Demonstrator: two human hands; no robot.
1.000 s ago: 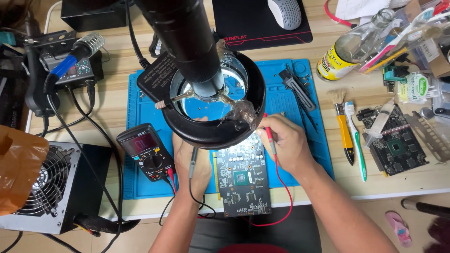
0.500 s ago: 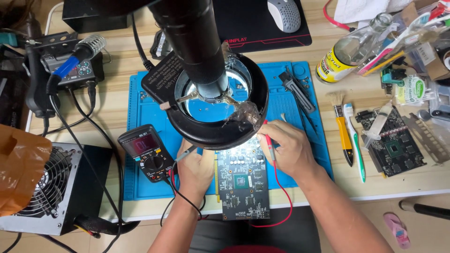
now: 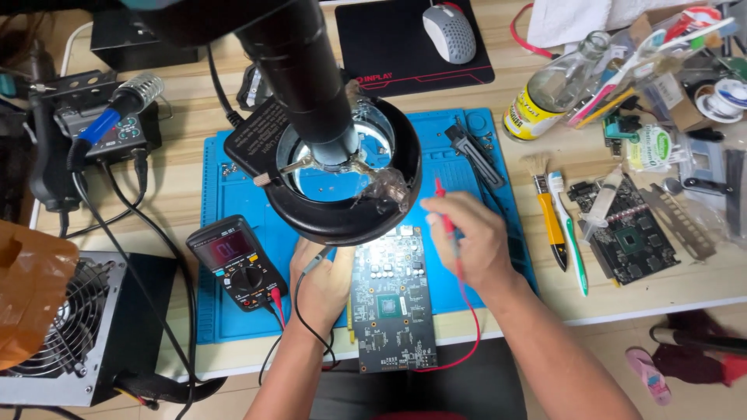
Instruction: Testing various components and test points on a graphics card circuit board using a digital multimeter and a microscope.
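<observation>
— How are the hands placed?
— Both forearms are raised from the bottom edge toward mid-frame. The left hand (image 3: 323, 284) is curled, fingers pinched, just below centre.
— And the other?
— The right hand (image 3: 464, 239) is set right of centre, fingers closed, knuckles up.

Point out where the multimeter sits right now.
In the head view, the multimeter lies on the blue mat, left of the left hand and circuit board.

Your light wooden workbench (image 3: 194, 136) carries a blue rubber work mat (image 3: 233, 311), a black mouse pad (image 3: 389, 43), and a clear glass bottle (image 3: 552, 85).
</observation>
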